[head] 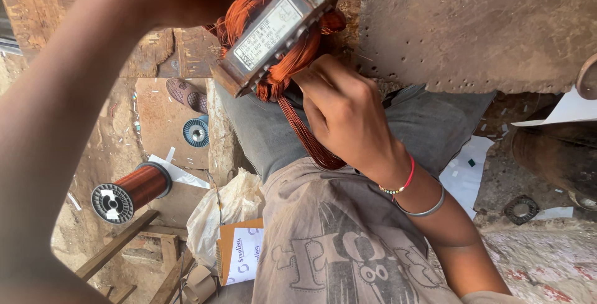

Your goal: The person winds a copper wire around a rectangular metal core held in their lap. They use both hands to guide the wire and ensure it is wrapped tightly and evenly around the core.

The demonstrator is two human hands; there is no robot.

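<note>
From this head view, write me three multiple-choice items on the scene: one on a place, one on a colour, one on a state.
1. Where does the wire spool lie?
A. On the ground at lower left
B. On the person's lap
C. On the metal plate at upper right

2. What colour is the wire wound in the motor core?
A. Silver
B. Coppery orange
C. Green

3. What is the right hand doing?
A. Resting flat on the knee
B. Holding the spool
C. Pinching wire at the core

Answers:
1. A, since it lies on its side on the dirt beside white paper.
2. B, since the coils and hanging strands are coppery orange.
3. C, since its fingertips close on the strands just under the core.
</note>
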